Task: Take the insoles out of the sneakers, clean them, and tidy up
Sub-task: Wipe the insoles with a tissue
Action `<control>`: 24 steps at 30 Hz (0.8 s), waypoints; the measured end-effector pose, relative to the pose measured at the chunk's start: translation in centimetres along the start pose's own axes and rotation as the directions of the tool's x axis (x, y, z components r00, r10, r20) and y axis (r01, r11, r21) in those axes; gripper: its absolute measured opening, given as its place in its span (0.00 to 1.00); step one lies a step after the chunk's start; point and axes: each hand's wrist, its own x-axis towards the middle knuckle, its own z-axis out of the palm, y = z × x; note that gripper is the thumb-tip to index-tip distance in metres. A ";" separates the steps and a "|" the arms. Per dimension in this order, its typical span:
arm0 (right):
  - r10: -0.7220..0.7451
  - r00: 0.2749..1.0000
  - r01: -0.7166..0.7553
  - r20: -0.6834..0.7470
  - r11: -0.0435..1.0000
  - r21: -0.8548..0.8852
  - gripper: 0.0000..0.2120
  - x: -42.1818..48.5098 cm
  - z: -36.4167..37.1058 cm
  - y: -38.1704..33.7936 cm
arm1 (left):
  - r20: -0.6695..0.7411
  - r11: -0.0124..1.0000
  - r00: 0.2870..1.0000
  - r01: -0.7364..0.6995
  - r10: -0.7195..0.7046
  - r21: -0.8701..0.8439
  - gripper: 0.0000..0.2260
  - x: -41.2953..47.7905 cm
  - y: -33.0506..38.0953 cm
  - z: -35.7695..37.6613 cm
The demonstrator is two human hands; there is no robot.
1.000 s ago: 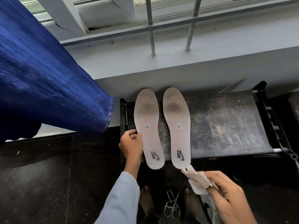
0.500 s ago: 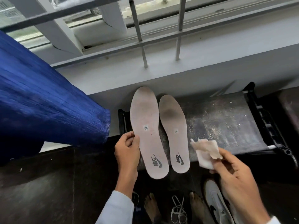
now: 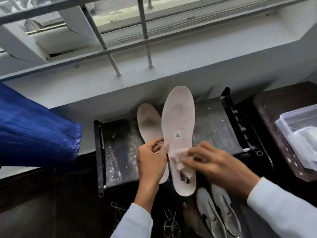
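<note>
Since half a second ago: held insole (image 3: pixel 178 127) carried across to the right of the second insole (image 3: pixel 148 121), partly covering it; right hand (image 3: pixel 217 166) brought in onto it with the wipe (image 3: pixel 182 163). Nearest, on the dark floor: loose laces (image 3: pixel 171 224), a bare foot (image 3: pixel 187 215), and the two grey sneakers (image 3: pixel 223 208) side by side at near right, toes pointing away. Above these, left hand (image 3: pixel 152 162) grasps the held insole's left edge, thumb and fingers curled round it, heel end near, toe end far. Right hand lies on the heel half, fingers stretched out, pressing the crumpled wipe flat against the printed logo; hand blurred, no pinch visible. Second insole rests flat on the dusty black stool (image 3: pixel 120 152), its far half showing a dark smudge. Left: blue curtain (image 3: pixel 34 131). Right: clear plastic box (image 3: pixel 291 117) on a dark table (image 3: pixel 274 107). Farthest: white ledge (image 3: pixel 171 71) and window bars (image 3: pixel 145 23).
</note>
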 end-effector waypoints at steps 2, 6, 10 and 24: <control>0.091 0.996 -0.092 -0.014 0.996 -0.011 0.18 0.4 0.3 3.4 | 0.020 0.999 1.000 -0.002 0.002 0.035 0.07 -0.4 -0.4 0.9; 0.403 0.902 -0.395 -0.153 0.915 0.086 0.19 1.7 -0.3 8.6 | 0.053 0.998 0.998 0.020 -0.023 0.051 0.08 -1.5 -0.4 1.9; 0.550 0.738 -0.481 -0.391 0.835 0.266 0.20 1.4 -2.1 6.6 | 0.063 1.000 0.998 0.012 -0.014 0.024 0.11 -1.7 -0.4 2.2; 0.546 0.770 -0.541 -0.329 0.833 0.118 0.16 0.7 -0.1 12.8 | 0.131 0.998 0.991 0.012 -0.004 -0.059 0.12 -3.7 -0.6 3.4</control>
